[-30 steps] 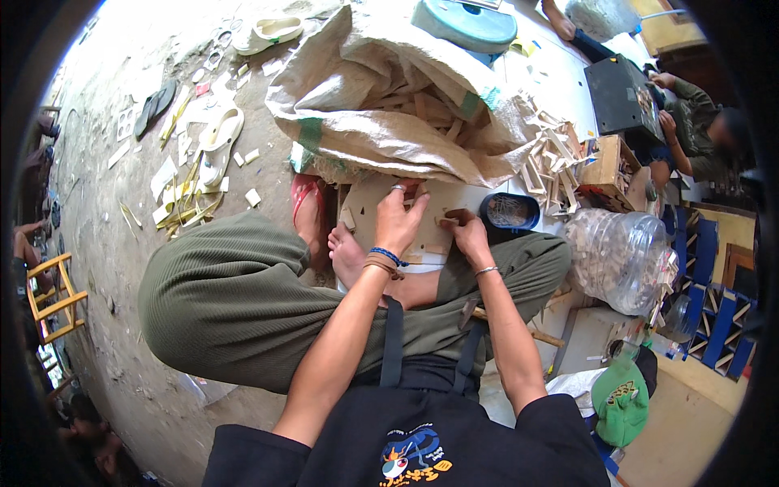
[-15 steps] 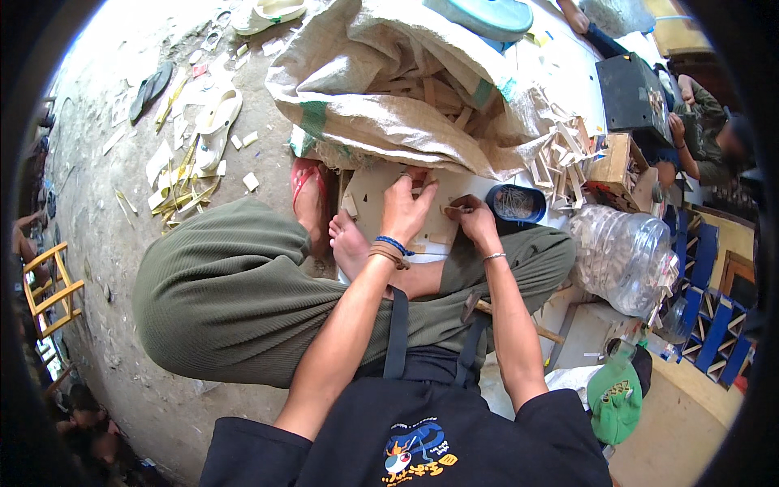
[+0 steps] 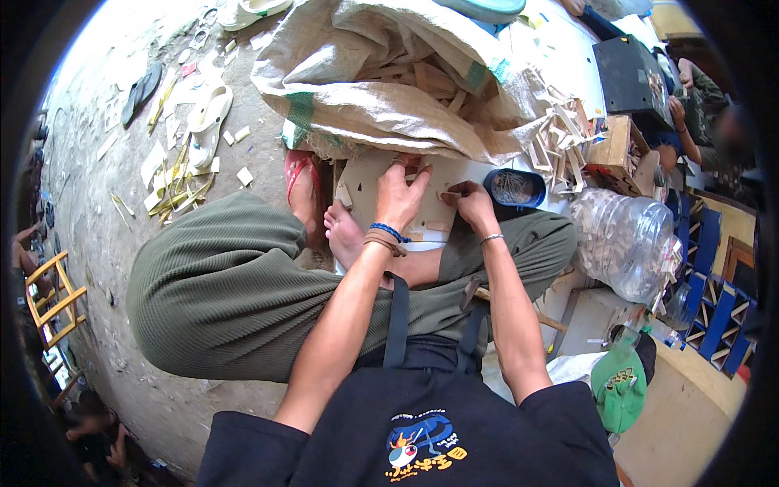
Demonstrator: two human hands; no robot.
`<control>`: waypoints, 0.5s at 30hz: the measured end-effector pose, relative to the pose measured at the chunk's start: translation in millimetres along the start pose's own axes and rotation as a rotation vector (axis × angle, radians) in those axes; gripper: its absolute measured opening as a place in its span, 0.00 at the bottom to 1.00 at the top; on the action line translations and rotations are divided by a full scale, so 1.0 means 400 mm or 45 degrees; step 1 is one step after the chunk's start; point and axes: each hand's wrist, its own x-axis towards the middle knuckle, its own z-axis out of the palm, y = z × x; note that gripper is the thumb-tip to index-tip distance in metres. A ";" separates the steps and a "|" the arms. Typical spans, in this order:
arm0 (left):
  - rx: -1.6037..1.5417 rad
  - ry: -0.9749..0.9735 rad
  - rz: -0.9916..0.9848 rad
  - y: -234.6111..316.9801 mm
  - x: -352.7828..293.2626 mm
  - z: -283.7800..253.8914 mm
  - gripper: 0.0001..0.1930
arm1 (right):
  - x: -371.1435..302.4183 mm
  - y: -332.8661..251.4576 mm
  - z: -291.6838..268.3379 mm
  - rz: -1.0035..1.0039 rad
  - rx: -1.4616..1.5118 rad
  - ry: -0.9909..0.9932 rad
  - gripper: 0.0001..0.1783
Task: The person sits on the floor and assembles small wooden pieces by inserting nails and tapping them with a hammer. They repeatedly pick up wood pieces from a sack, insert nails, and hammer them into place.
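My left hand (image 3: 400, 197) is at the near edge of the sack, thumb and fingers curled round a small brownish wood piece (image 3: 411, 160) that they partly hide. To its right, my right hand (image 3: 472, 204) pinches a small thin wood piece (image 3: 447, 197) between thumb and fingertips. Both hands are over a pale board (image 3: 377, 183) with small wood bits on it. Close by my right hand stands a dark blue tub (image 3: 531, 196) of nails (image 3: 511, 186). A hammer (image 3: 471, 293) rests across my lap, its handle partly under my right forearm.
A large woven sack (image 3: 349, 122) holding wood offcuts lies ahead. Wood strips (image 3: 560, 146), a wooden box (image 3: 614, 154) and a clear plastic jug (image 3: 621, 243) of wood pieces are on the right. Sandals (image 3: 209, 122) and scraps litter the left floor. Another person (image 3: 710, 122) sits at far right.
The view has shifted slightly, so the sack and board appear a little higher. Both hands keep their grips and have barely moved relative to the board.
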 end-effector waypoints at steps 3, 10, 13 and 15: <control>0.021 -0.009 0.012 -0.001 0.000 -0.001 0.22 | 0.012 0.002 0.005 0.042 -0.010 -0.002 0.24; 0.000 -0.021 0.069 -0.021 -0.001 0.004 0.22 | 0.021 0.003 0.015 0.083 -0.038 0.028 0.25; -0.024 -0.061 0.058 -0.032 -0.001 0.006 0.20 | 0.014 0.007 0.024 0.051 -0.084 0.062 0.26; 0.062 -0.074 0.048 -0.038 -0.002 0.010 0.20 | 0.002 0.009 0.027 -0.038 -0.163 0.120 0.26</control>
